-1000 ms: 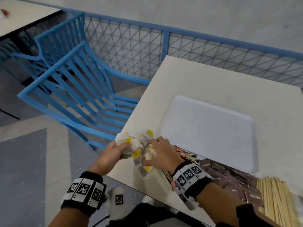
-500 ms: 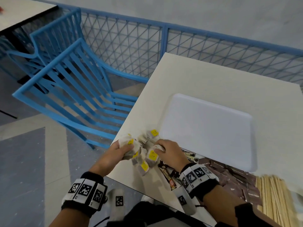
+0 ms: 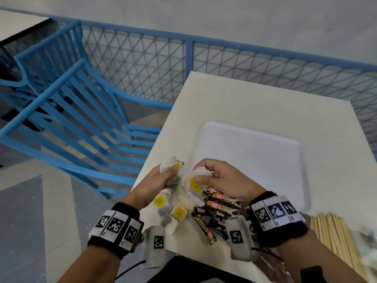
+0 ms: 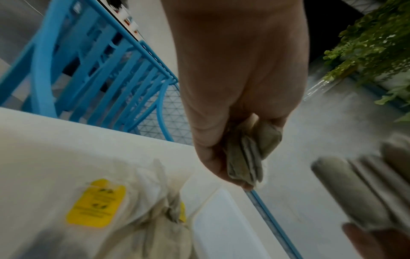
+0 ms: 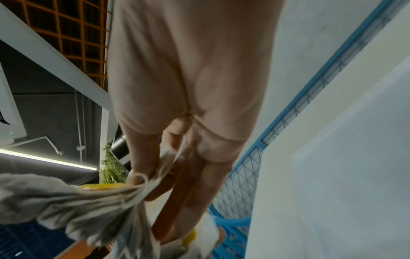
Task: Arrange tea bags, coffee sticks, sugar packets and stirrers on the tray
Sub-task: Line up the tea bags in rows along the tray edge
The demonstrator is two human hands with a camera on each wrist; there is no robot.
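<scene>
A tangle of white tea bags (image 3: 179,193) with yellow tags hangs between my two hands above the table's near left corner. My left hand (image 3: 163,177) grips a few bags (image 4: 246,157) of the bunch. My right hand (image 3: 206,176) pinches another cluster (image 5: 93,199) by thumb and fingers. More tea bags (image 3: 170,210) dangle below or lie on the table. Brown coffee sticks (image 3: 218,209) lie just right of them. Wooden stirrers (image 3: 334,233) lie at the near right. The white tray (image 3: 251,160) sits behind my hands with nothing on it. Sugar packets are not visible.
The cream table (image 3: 255,103) has its left edge close to my left hand. A blue slatted chair (image 3: 67,111) stands left of the table. A blue mesh railing (image 3: 265,64) runs behind.
Both hands have lifted the tea bag bunch and pulled apart, the right moving right. The coffee sticks under the right wrist are now uncovered.
</scene>
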